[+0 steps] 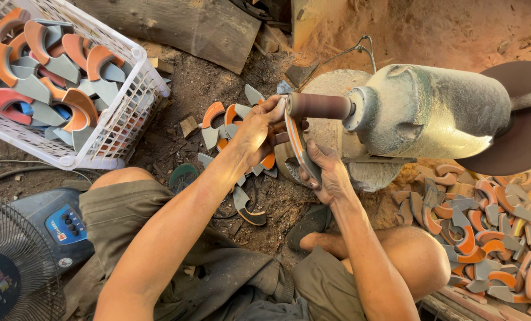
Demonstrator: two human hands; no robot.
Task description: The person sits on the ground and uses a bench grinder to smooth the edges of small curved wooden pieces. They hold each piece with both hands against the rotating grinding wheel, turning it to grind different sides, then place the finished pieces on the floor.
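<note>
Hands (259,128) (328,172) closed — curved piece (298,142) against sanding drum (319,106)

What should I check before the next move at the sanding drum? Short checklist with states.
1. Left hand gripping the top of the curved piece: ok.
2. Right hand gripping its lower end: ok.
3. Piece against the drum: ok, its upper edge meets the drum.
4. Fingers off the abrasive: not ok, left fingertips sit right beside the drum end.
5. Drum spinning: cannot tell from one still.
6. Stock within reach: ok, basket at the left holds pieces, a pile lies at the right.
</note>
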